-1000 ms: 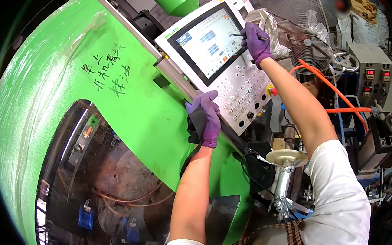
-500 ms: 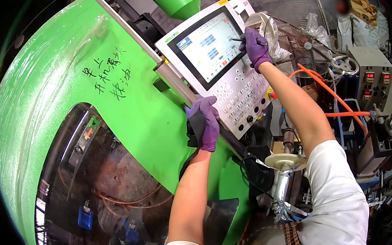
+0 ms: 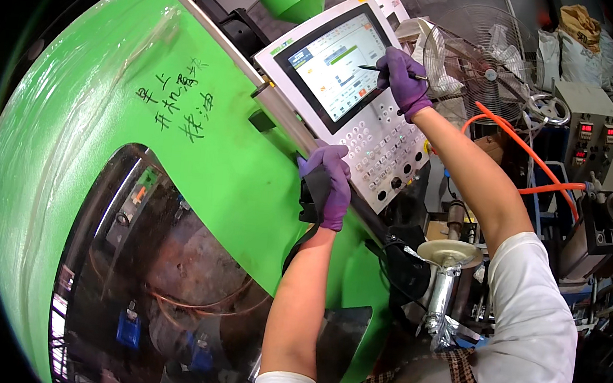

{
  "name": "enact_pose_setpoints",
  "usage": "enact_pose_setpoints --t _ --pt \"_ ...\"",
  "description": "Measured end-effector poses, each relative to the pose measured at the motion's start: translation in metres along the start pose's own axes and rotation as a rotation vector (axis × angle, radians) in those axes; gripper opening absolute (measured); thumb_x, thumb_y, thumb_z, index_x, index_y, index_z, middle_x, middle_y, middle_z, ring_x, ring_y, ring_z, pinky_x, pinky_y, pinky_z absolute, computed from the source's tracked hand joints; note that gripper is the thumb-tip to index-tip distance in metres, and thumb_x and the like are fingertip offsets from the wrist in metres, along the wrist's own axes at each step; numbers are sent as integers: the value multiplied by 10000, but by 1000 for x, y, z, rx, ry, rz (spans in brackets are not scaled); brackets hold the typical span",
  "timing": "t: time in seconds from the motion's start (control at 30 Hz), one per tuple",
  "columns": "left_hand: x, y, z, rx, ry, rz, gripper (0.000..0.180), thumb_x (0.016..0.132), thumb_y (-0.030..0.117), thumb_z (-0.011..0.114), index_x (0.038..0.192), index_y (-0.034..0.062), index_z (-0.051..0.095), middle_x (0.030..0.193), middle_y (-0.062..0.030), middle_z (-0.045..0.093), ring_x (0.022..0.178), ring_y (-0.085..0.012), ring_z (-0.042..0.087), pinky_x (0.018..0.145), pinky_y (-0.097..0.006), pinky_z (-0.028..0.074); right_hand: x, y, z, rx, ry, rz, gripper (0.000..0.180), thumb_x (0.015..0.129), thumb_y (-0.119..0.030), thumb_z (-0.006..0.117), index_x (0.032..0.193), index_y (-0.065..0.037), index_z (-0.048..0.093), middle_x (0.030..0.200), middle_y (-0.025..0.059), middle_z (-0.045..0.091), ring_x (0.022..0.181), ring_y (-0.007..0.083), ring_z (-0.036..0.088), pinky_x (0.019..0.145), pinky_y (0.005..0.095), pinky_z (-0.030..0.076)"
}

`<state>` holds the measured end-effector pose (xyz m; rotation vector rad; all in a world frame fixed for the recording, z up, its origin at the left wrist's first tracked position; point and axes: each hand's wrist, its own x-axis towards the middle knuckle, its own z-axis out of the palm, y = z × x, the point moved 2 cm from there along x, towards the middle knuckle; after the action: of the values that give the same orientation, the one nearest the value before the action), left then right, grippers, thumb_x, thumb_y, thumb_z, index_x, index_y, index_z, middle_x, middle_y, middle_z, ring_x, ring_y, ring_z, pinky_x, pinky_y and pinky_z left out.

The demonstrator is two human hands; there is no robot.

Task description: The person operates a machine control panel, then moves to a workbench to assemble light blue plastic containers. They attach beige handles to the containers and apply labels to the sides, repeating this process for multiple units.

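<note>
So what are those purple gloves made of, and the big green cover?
The purple gloves, on the left hand and the right hand, look like thin stretchy rubber, maybe nitrile: they cling and wrinkle at the knuckles. The green cover looks like painted sheet metal, glossy and streaked with shine, though it could be hard plastic. Its dark window seems clear plastic or glass, because it reflects.

A factory floor or machine workshop. A big green machine guard (image 3: 103, 101) with a dark window (image 3: 168, 274) fills the left, and a white control panel (image 3: 351, 100) with touchscreen and keypad hangs on it. To the right stand a caged fan (image 3: 488, 69), a grey controller box (image 3: 589, 132) with red digit displays, orange hoses (image 3: 535, 157), sacks (image 3: 578, 40) and metal fittings on a grimy floor
</note>
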<state>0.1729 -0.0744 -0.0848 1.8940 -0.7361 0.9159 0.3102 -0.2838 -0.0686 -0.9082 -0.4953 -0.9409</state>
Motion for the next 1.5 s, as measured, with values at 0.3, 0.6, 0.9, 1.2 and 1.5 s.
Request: enact_pose_setpoints --t 0.3,0.6,0.9,1.2,1.5 --pt "1 0 1 16 -7 9 376 1051 310 408 881 55 625 592 -6 554 563 -119 566 920 -365 383 3 13 5 -40 15 103 405 1020 -365 506 835 -25 621 615 45 581 506 103 566 501 240 454" --pt "0 -11 -4 -36 -40 -118 384 1041 318 422 892 24 619 593 -13 554 566 -125 571 822 -343 443 -51 -21 -1 -302 -289 -79 391 998 -271 512 723 -17 626 551 40 559 491 112 542 491 276 421" --pt "2 -9 2 -250 -54 -158 370 1040 297 429 896 19 627 595 -13 556 554 -120 571 782 -298 466 -57 -12 31 -560 -455 -252 388 981 -268 466 719 -31 626 587 103 607 551 284 605 572 361 466" --pt "2 3 1 -47 -4 -114 380 1041 293 416 874 7 603 577 -25 541 533 -127 549 784 -309 441 0 -2 -44 -95 191 -71 428 1030 -343 496 819 3 634 642 70 623 511 125 590 512 258 474" --pt "2 4 1 -13 -27 14 383 1047 261 385 843 -5 571 605 -35 494 549 -130 513 632 -272 416 20 23 -51 -89 245 -3 357 999 -310 545 864 4 648 709 48 627 521 98 574 539 258 469"
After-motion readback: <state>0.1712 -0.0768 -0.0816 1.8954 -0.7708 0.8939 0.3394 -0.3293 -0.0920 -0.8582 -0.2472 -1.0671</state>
